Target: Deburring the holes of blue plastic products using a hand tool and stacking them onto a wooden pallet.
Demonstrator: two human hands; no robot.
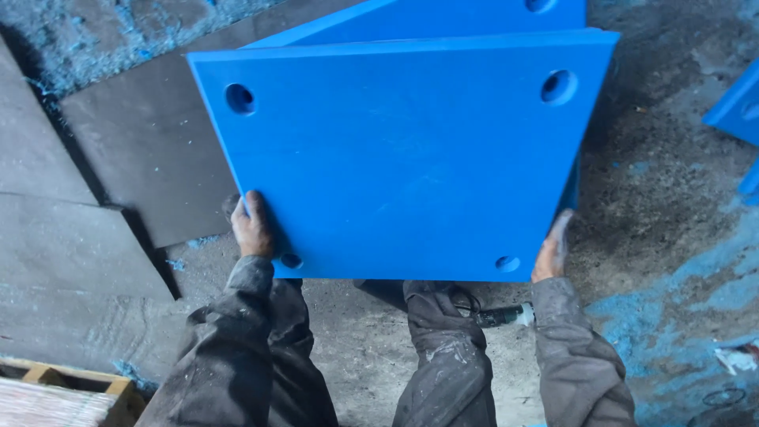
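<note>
A large square blue plastic slab (403, 158) with a round hole near each corner is held up in front of me, tilted. My left hand (251, 228) grips its lower left edge, fingers curled over the face. My right hand (551, 249) clasps the lower right edge. Behind it a second blue slab (443, 17) shows along the top. My legs in grey, dusty trousers stand below the slab.
Dark grey sheets (142, 134) lie on the floor at left. Blue shavings cover the concrete floor at right and top left. A power tool (506, 316) with a cable lies by my feet. A wooden pallet corner (63, 391) sits lower left. More blue parts (739, 107) stand at right.
</note>
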